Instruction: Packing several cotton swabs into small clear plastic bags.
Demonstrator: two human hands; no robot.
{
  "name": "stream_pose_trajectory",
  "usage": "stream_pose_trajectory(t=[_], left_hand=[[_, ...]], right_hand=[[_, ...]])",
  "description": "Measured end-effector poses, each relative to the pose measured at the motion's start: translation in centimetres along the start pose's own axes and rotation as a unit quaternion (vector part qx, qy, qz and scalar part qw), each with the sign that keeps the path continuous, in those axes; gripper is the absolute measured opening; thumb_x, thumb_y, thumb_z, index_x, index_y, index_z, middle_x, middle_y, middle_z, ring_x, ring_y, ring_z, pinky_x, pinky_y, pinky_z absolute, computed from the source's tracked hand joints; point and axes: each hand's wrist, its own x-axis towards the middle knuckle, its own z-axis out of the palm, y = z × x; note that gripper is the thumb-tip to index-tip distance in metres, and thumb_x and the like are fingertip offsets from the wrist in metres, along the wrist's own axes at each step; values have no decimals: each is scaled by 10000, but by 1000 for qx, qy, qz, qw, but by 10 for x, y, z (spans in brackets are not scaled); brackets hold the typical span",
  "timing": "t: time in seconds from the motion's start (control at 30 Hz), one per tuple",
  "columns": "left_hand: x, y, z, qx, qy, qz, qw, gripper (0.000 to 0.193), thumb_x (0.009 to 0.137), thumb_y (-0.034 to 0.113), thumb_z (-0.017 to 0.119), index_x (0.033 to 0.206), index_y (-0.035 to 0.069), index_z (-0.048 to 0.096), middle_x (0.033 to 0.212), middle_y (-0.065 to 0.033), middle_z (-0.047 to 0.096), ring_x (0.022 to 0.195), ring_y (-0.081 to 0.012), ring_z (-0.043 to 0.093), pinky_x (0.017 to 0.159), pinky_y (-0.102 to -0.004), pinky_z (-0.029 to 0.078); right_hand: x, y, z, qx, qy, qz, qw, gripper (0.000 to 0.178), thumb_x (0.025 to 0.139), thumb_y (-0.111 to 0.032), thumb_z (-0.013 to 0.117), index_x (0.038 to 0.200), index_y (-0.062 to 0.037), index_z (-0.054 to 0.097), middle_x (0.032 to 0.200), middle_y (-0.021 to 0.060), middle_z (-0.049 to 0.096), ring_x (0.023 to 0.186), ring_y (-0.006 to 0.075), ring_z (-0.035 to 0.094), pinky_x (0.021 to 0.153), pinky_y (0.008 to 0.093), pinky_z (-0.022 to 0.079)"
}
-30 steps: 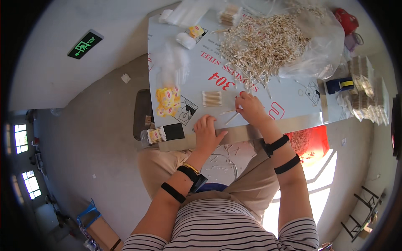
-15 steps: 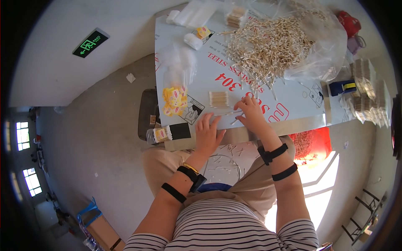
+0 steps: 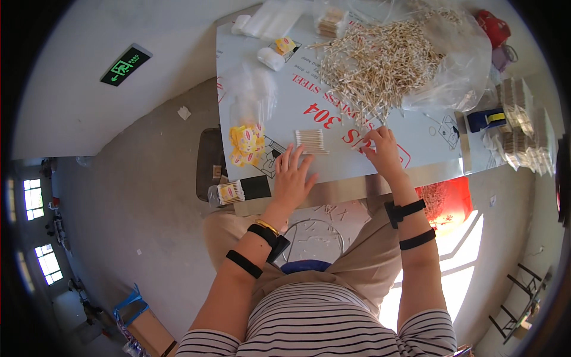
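Note:
A neat row of cotton swabs (image 3: 310, 140) lies side by side on the metal-topped table. My left hand (image 3: 291, 178) rests just below this row, its fingers spread and fingertips close to the nearest swabs, holding nothing I can see. To the right, my right hand (image 3: 385, 153) reaches toward the near edge of a big loose heap of cotton swabs (image 3: 386, 65). Its fingers are bent, with thumb and forefinger apart; no swab shows clearly between them.
Yellow printed cards (image 3: 247, 144) lie left of the row, beside clear plastic bags (image 3: 253, 89). A filled swab pack (image 3: 229, 192) sits at the near left corner. A blue tape dispenser (image 3: 486, 120) and stacked packs (image 3: 523, 131) stand at right. A red bag (image 3: 446, 202) is below.
My right hand has moved right and away from the row, toward the heap. A swab that lay between my hands now lies along the row's near edge. My left hand has shifted slightly left.

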Motion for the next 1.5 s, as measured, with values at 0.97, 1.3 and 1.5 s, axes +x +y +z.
stream_pose_trajectory(t=[0.97, 1.3, 1.5], left_hand=[[-27, -17, 10, -16, -41, -40, 998, 660, 1000, 411, 606, 1579, 145, 432, 1699, -234, 246, 1581, -398, 222, 1258, -633, 102], [-26, -13, 13, -6, -31, -43, 999, 670, 993, 415, 608, 1583, 157, 422, 1705, -193, 257, 1584, -386, 217, 1252, -654, 105], [-27, -14, 14, 5, -12, -47, 999, 687, 965, 399, 633, 1581, 179, 423, 1691, -183, 290, 1563, -380, 265, 1247, -652, 135]], right_hand=[[-23, -79, 83, 133, 69, 91, 984, 185, 804, -15, 745, 972, -58, 678, 976, 123, 613, 946, 331, 622, 828, 436, 517], [-23, -86, 80, 128, 56, 68, 988, 336, 809, -45, 757, 1124, -90, 650, 1026, 119, 600, 1017, 348, 595, 887, 457, 489], [-18, -91, 73, 114, 62, 30, 991, 291, 835, -11, 724, 1116, -57, 669, 1010, 117, 599, 931, 303, 620, 838, 398, 520]])
